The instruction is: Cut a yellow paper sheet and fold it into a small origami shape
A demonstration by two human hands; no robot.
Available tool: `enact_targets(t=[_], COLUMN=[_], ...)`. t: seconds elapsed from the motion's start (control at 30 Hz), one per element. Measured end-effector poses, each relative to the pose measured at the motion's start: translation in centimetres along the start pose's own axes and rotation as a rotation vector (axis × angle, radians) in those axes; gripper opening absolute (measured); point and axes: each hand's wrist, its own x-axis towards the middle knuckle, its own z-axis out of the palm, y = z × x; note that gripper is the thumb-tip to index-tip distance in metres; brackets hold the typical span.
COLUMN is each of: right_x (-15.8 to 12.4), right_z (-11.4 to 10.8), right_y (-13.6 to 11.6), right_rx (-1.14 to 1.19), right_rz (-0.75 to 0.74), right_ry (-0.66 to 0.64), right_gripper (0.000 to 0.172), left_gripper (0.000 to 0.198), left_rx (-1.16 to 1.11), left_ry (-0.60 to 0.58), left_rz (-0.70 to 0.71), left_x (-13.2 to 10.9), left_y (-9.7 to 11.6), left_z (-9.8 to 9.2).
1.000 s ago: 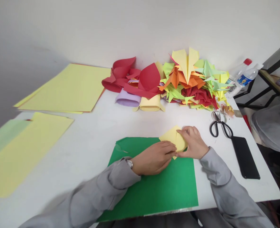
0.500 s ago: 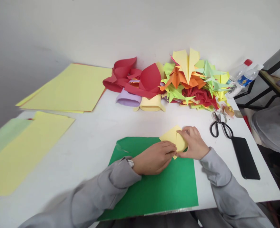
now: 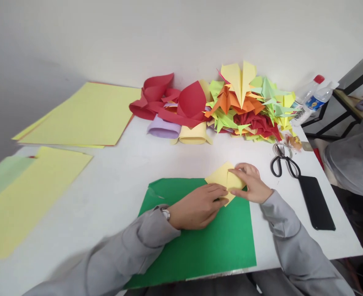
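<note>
A small folded piece of pale yellow paper (image 3: 221,175), roughly diamond-shaped with a crease or flap line down its middle, lies over the top right of the green sheet (image 3: 200,255). My left hand (image 3: 198,205), a watch at its wrist, holds the paper's lower left, its fingertips curled onto the surface. From the right side, my right hand (image 3: 251,183) grips the paper, with the thumb low on the front and the fingers along the upper right edge. Part of the paper's right side is covered by these fingers.
Large yellow sheets (image 3: 76,115) and more yellow paper (image 3: 42,193) lie left. Red folded paper pieces (image 3: 192,100) and a pile of colourful origami (image 3: 240,107) line the wall. Scissors (image 3: 283,160), a black phone (image 3: 317,203) and plastic bottles (image 3: 315,102) stand right. Another person's grey sleeve (image 3: 354,156) shows.
My right thumb has shifted up a little and my right fingers lie flatter over the paper's right edge. My left hand stays on the paper. The view has shifted slightly.
</note>
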Motion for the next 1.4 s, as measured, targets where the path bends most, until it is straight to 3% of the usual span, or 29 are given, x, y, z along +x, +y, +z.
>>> enact_targets(t=[0.47, 0.73, 1.0, 1.4], right_x=[0.3, 0.2, 0.2, 1.5], right_z=[0.3, 0.4, 0.4, 1.8], right_y=[-0.2, -0.2, -0.2, -0.1], right_rx=[0.001, 0.004, 0.009, -0.092], right_rz=[0.060, 0.058, 0.060, 0.167], right_ry=[0.026, 0.036, 0.039, 0.247], right_gripper=[0.062, 0.062, 0.061, 0.026], left_gripper=[0.032, 0.036, 0.029, 0.033], left_rx=[0.079, -0.021, 0.060, 0.052], left_ry=[-0.113, -0.058, -0.051, -0.072], left_rz=[-0.011, 0.011, -0.010, 0.021], left_x=[-0.7, -0.3, 0.0, -0.1], left_y=[0.7, 0.0, 0.6, 0.5], left_z=[-0.5, -0.4, 0.1, 0.2])
